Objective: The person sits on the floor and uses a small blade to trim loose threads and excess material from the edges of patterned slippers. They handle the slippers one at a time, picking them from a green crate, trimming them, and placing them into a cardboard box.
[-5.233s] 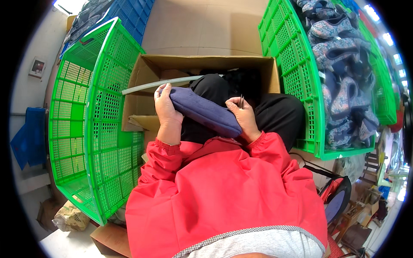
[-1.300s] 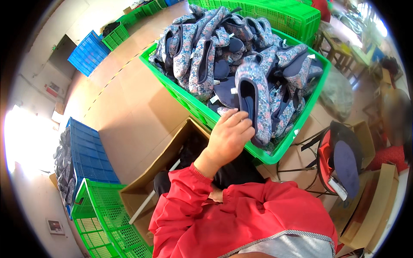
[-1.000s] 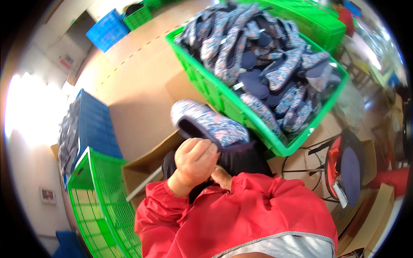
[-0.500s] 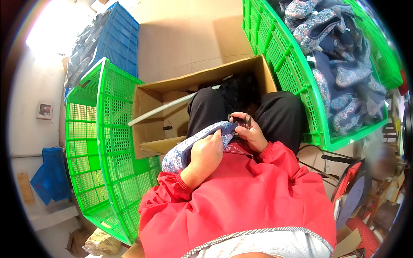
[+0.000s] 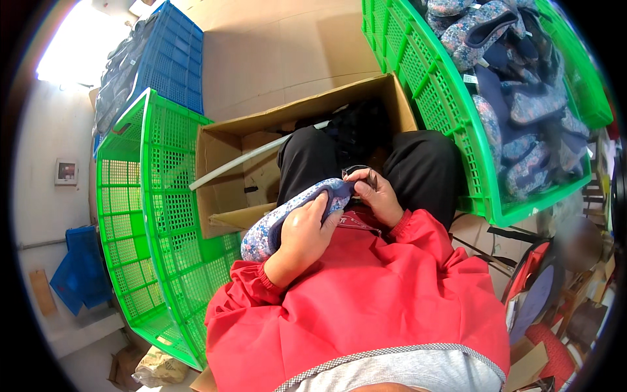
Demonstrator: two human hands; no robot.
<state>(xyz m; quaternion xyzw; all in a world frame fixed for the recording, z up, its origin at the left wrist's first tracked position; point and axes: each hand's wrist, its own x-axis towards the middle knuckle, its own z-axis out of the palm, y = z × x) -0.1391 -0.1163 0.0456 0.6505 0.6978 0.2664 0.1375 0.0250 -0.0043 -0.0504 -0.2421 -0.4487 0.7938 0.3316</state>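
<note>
Over my lap I hold a floral blue-and-white slipper (image 5: 261,230) with a dark blue lining, tilted with one end toward the upper right. My left hand (image 5: 304,228) is closed around its middle, thumb and fingers pressing on the opening's edge. At the slipper's upper right end, my right hand (image 5: 375,195) pinches a small dark tool (image 5: 373,178) that looks like thread snips, partly hidden by the fingers. Its fingertips are right by the slipper's edge.
A cardboard box (image 5: 225,219) stands before my knees, with a pale rod (image 5: 241,163) leaning across it. On the left are a green crate (image 5: 147,215) and a blue crate (image 5: 173,59) of dark goods. A green crate (image 5: 450,124) full of floral slippers (image 5: 532,104) stands right.
My left hand has shifted on the slipper, its fingers now over the opening's edge. The slipper's upper right end has turned, showing more lining. My right hand has moved slightly left and up.
</note>
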